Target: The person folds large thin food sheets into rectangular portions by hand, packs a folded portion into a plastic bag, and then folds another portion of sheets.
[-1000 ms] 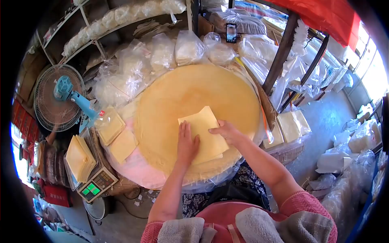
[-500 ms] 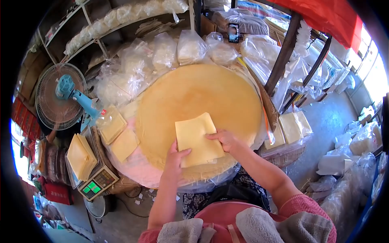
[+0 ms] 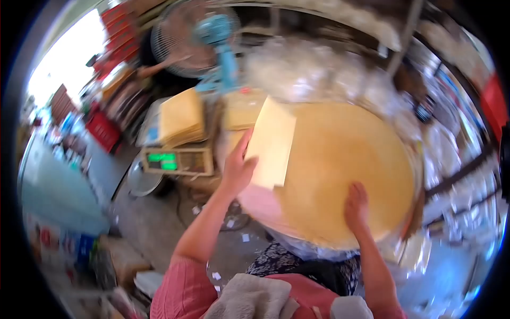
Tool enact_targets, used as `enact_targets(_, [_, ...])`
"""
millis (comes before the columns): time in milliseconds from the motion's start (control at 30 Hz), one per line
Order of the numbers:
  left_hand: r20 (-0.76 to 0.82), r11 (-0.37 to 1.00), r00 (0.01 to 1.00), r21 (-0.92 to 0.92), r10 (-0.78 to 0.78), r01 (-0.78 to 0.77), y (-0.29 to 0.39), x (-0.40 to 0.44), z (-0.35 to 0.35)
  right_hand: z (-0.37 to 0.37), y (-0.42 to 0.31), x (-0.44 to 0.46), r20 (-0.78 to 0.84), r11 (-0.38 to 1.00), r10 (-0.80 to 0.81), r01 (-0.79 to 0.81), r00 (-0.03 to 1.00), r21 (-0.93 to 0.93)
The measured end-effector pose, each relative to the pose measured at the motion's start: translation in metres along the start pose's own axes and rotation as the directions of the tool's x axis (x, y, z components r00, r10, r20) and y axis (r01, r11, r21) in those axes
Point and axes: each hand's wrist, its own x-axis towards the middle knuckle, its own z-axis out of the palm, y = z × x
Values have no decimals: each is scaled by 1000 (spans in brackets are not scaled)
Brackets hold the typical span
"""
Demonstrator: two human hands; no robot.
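Observation:
My left hand (image 3: 239,169) grips a pale yellow square sheet (image 3: 273,141) by its left edge, thumb on the near face, and holds it up tilted. Whether it is one folded sheet or several layers I cannot tell. Beneath and to the right lies a large round yellow sheet (image 3: 340,143) spread over the table. Over its lower part is my right hand (image 3: 357,206), holding nothing, with fingers stretched out and slightly blurred. To the left, a stack of similar square sheets (image 3: 182,114) sits on a digital scale (image 3: 194,161) with a lit green display.
More square sheets (image 3: 241,109) lie between scale and round sheet. A blue fan (image 3: 215,32) stands behind the scale, with another person's arm (image 3: 159,66) near it. Clear plastic bags (image 3: 303,69) line the table's far side. A metal pot (image 3: 144,178) stands below the scale.
My view has swung left towards the scale. My right hand has let go of the square sheet and moved away to the right. My left hand has carried the sheet left, tilting it upright.

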Motion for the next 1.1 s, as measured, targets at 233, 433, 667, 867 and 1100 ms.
enact_targets(233, [-222,916,975,-392,-9,-81,-8,81,-193,-17,-25,12,45,995,86,-83,995,-61])
enact_targets(433, [-377,873,809,-373,-451,312,-94,96,-256,-17,-30,12,40,993,105,-103,994,-62])
enact_targets(667, [-390,867,783,-335,-483,368,-85,86,-252,-15,-30,12,35,992,110,-108,993,-60])
enact_targets(867, [-439,893,829,118,-345,434,-130,108,-300,-12,-25,9,49,992,99,-95,994,-79])
enact_targets(1100, [-451,884,762,-179,-464,433,-119,99,-325,-6,-18,8,57,994,61,-55,997,-98])
